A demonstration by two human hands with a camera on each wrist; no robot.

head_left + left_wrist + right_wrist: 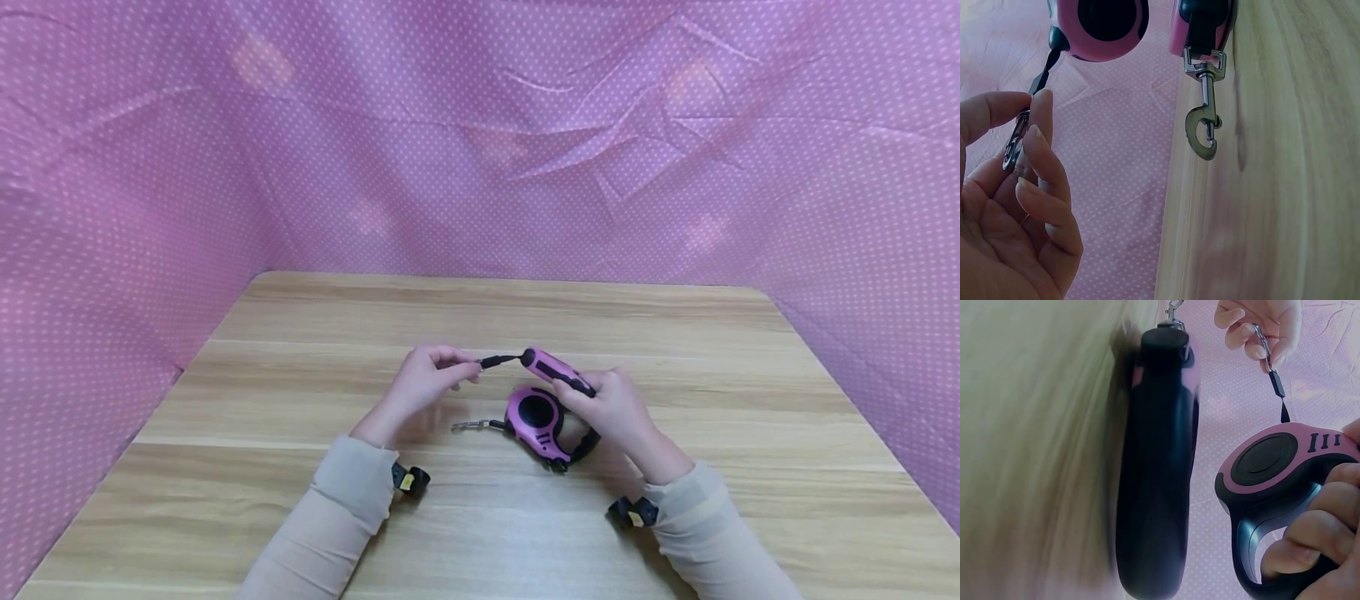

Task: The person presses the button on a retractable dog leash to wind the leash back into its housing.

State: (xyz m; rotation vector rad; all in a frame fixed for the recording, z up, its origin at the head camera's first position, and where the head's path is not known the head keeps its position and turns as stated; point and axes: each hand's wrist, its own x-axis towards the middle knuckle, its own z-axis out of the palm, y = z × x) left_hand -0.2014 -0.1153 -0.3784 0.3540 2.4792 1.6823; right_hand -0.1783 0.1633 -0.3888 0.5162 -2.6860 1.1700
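My right hand [611,408] grips the black handle of a pink and black retractable dog leash [555,368], raised over the table. In the right wrist view its fingers curl through the handle loop [1244,544]. A short black strap [1276,383] comes out of that leash. My left hand [431,379] pinches where the strap meets the silver snap hook [1015,139]; its other fingers are loosely bent. A second pink and black retractable leash [517,410] lies on the table beneath, between the hands. Its own snap hook [1205,122] points left and is untouched.
The wooden table [262,500] reaches back to a pink dotted cloth [450,183] that hangs behind and along both sides. A small black camera [411,481] sits on the left wrist, and another camera [632,512] on the right.
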